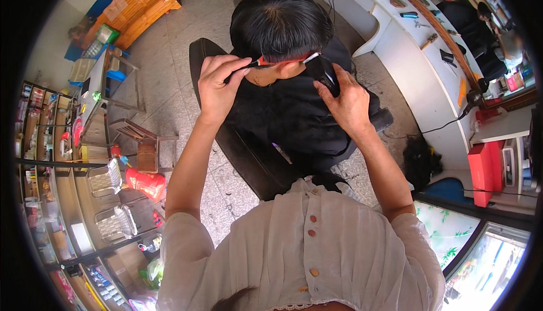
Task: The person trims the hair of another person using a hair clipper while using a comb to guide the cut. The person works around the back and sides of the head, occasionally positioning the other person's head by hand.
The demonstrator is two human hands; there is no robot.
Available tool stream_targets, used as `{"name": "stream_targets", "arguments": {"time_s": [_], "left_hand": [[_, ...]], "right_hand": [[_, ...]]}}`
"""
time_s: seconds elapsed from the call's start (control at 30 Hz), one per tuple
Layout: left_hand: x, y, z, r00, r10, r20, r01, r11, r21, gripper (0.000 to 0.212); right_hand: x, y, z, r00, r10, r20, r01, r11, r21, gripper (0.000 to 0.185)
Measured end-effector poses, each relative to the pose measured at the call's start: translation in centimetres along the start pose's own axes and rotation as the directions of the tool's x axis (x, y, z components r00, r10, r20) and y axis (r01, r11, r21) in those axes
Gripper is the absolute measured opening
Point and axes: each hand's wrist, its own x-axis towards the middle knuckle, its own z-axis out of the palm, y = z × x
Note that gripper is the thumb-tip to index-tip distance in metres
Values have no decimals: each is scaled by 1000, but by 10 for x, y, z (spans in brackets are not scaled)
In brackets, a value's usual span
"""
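A person with short black hair (282,22) sits before me, draped in a black cape (292,120), in a dark barber chair (242,162). My left hand (220,84) pinches the dark handle of a red comb (275,59), which lies against the hair just above the ear. In my right hand (345,98) is a black hair clipper (324,73), its light-coloured head at the other end of the comb, close to the hair. Whether the clipper blade touches the comb cannot be told.
A curved white counter (415,43) on the right bears scissors, a brush (429,40) and a hair dryer (473,98) under a mirror. Cut hair (420,162) is heaped on the floor beside it. Shelves, a wooden chair (146,149) and a red bag (145,183) are at left.
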Motion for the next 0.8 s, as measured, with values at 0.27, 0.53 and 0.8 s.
{"name": "stream_targets", "arguments": {"time_s": [0.27, 0.53, 0.8], "left_hand": [[2, -2, -1, 996, 82, -28, -81, 996, 29, 26], [4, -1, -3, 990, 139, -34, -137, 989, 57, 24], [3, 0, -1, 991, 123, -48, -121, 992, 43, 22]], "right_hand": [[1, -5, 3, 996, -68, -57, 64, 996, -63, 52], [4, -19, 8, 989, -143, -49, 138, 986, -99, 52], [7, -34, 9, 981, -192, -42, 187, 978, -94, 54]]}}
